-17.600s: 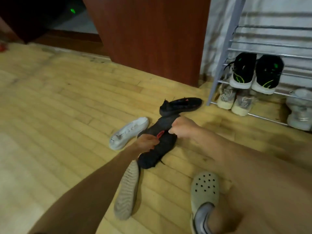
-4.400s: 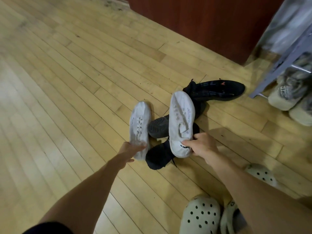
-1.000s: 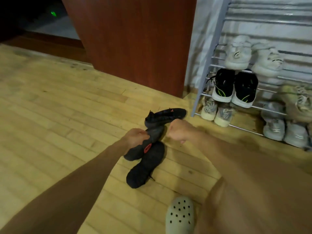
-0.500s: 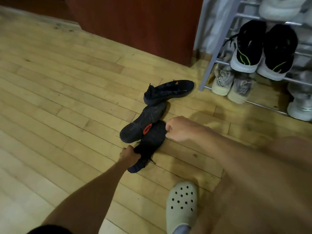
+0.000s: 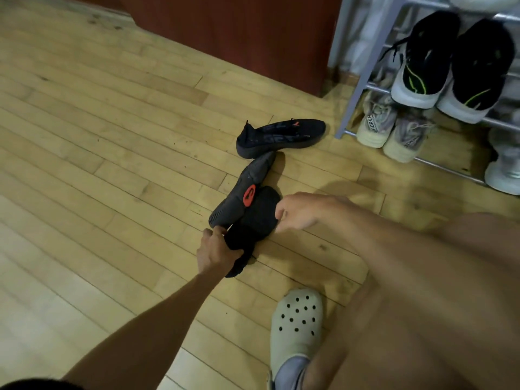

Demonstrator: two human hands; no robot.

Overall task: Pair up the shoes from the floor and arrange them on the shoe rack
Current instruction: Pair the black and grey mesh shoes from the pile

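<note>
Three black shoes lie on the wooden floor. One black shoe (image 5: 280,135) sits upright nearest the rack. A second black shoe (image 5: 244,190) lies sole-up, showing a red patch. The third black shoe (image 5: 254,220) lies beside it; my left hand (image 5: 215,253) is closed on its near end and my right hand (image 5: 298,211) pinches its far end. The grey metal shoe rack (image 5: 363,68) stands at the right, holding a black-and-white pair (image 5: 450,66) above a beige pair (image 5: 391,129).
A dark red wooden cabinet (image 5: 239,32) stands behind the shoes, left of the rack. My foot in a pale clog (image 5: 295,325) rests on the floor below my right arm. Grey-white shoes (image 5: 503,164) sit at the rack's right edge.
My left hand has closed more fully around the near end of the third black shoe, and my right hand has taken hold of its far end. The view has come closer.
</note>
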